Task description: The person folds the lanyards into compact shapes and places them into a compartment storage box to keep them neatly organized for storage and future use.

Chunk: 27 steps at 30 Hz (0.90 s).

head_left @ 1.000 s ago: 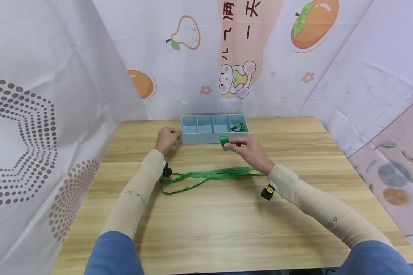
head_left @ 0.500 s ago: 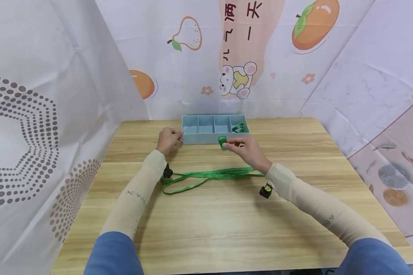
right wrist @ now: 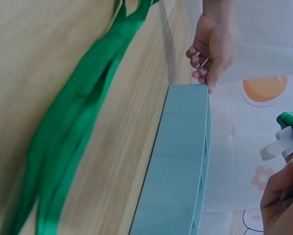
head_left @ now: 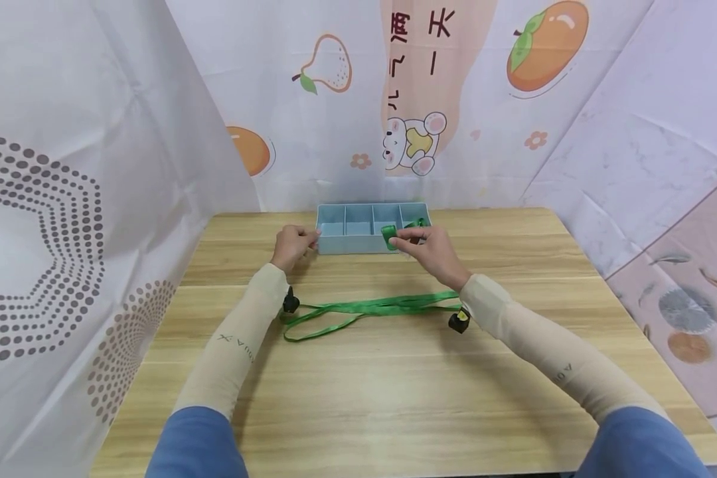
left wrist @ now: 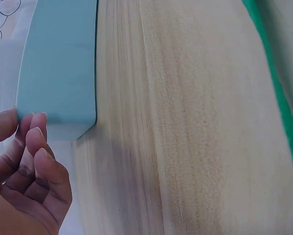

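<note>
My left hand (head_left: pixel 291 245) pinches the left end of a blue-grey box (head_left: pixel 349 244) with a row of compartments. In the left wrist view its thumb and fingers meet at the box's upper corner. My right hand (head_left: pixel 436 253) holds a rolled-up green lanyard (head_left: pixel 388 236) between thumb and fingertips, raised in front of the box's right half. A white plastic clip (right wrist: pixel 277 146) sticks out from that grip in the right wrist view. Another bundle of green strap (head_left: pixel 417 223) lies in the rightmost compartment, partly hidden by the right hand. The other compartments look bare inside.
Long green lanyards (head_left: pixel 370 305) lie stretched across the wooden table (head_left: pixel 358 392) between my forearms, looped at the left. Behind the box hangs a printed white curtain (head_left: pixel 311 133). Black wrist cameras (head_left: pixel 459 321) hang beneath both wrists, close above the straps.
The right hand has moved forward with the rolled-up lanyard, which now overlaps the box's front wall and rim. My left hand keeps its place on the box.
</note>
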Each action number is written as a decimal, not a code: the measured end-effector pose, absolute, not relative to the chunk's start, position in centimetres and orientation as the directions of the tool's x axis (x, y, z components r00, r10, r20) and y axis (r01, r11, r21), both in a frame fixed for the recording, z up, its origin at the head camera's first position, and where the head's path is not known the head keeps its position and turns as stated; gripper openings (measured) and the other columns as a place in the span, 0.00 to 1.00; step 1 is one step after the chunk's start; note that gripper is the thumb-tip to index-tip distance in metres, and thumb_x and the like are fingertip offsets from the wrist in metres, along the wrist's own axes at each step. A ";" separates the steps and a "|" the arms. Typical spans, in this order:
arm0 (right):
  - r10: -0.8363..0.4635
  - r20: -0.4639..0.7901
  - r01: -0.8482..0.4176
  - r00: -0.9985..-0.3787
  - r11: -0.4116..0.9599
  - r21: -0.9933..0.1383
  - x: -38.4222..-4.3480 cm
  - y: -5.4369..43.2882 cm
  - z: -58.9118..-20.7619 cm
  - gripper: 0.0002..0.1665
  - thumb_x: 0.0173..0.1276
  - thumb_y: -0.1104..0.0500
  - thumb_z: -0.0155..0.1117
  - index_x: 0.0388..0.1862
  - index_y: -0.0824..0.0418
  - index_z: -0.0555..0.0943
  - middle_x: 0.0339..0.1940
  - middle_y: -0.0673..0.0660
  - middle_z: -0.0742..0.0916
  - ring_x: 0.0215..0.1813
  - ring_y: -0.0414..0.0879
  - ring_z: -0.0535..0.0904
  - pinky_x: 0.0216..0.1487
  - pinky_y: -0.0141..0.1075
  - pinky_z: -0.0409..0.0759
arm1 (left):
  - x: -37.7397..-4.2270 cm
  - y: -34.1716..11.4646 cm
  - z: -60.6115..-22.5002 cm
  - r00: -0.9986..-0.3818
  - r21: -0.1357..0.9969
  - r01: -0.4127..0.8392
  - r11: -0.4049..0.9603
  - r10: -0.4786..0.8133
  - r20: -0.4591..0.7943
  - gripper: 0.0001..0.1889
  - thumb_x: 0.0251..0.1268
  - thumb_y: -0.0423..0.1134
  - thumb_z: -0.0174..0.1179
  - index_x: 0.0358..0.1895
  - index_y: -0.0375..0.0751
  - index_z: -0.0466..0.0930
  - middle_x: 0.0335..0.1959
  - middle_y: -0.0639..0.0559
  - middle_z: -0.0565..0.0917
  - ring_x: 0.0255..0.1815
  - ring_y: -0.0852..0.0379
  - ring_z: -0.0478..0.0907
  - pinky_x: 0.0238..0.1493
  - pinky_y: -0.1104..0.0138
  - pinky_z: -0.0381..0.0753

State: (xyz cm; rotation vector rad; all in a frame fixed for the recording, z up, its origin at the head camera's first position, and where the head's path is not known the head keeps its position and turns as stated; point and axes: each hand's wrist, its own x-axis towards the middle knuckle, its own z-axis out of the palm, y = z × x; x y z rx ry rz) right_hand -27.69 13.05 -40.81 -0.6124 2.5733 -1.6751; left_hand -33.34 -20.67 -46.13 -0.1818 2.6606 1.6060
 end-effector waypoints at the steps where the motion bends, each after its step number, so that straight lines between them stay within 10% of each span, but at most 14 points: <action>1: -0.323 0.203 -0.317 -0.924 0.354 -0.880 -27.9 13.0 -40.7 0.22 0.70 0.43 0.73 0.52 0.57 0.90 0.50 0.54 0.89 0.44 0.51 0.80 0.43 0.51 0.81 | -33.4 -20.7 -46.1 -0.993 0.881 -0.115 0.459 -0.086 -0.085 0.20 0.77 0.47 0.62 0.46 0.29 0.87 0.36 0.40 0.88 0.23 0.54 0.75 0.25 0.64 0.76; 27: -0.246 0.261 -0.350 -0.933 0.468 -0.811 -33.8 11.4 -41.0 0.16 0.70 0.47 0.73 0.46 0.56 0.92 0.38 0.52 0.91 0.37 0.48 0.82 0.35 0.38 0.77 | -33.3 -20.8 -46.5 -0.993 0.891 -0.113 0.440 -0.090 -0.081 0.21 0.76 0.49 0.63 0.45 0.29 0.87 0.36 0.42 0.87 0.25 0.53 0.77 0.27 0.61 0.78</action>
